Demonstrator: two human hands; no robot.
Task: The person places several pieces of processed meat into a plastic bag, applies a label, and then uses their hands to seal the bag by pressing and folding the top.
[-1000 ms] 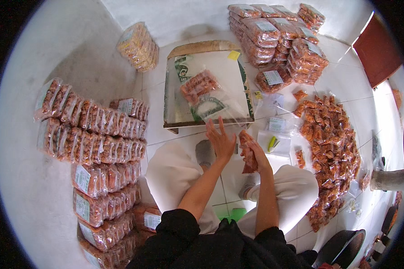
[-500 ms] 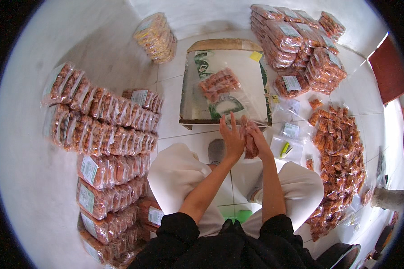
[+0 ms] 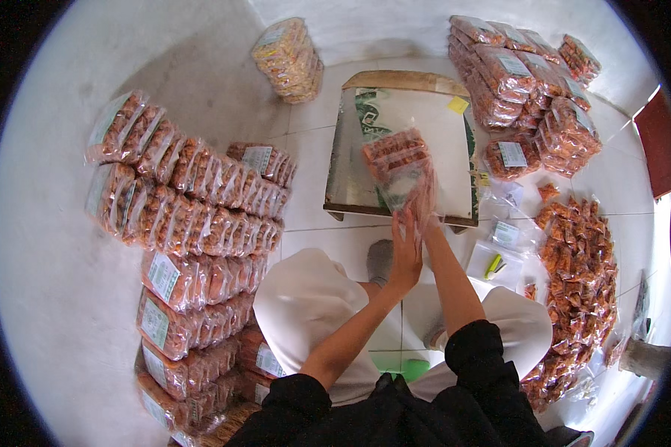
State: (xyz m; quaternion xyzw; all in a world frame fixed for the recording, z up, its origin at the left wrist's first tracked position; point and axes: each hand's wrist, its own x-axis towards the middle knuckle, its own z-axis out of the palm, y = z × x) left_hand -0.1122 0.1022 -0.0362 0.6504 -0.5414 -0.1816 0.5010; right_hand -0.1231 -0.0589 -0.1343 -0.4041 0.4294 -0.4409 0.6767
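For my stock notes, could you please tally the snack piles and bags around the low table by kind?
Stacks of sealed reddish snack packs: 2
Stack of sealed yellowish snack packs: 1
Heap of loose snack packets: 1
Clear bag being held: 1
Total: 5

Black sleeves pushed above the elbows, white trousers, grey socks.
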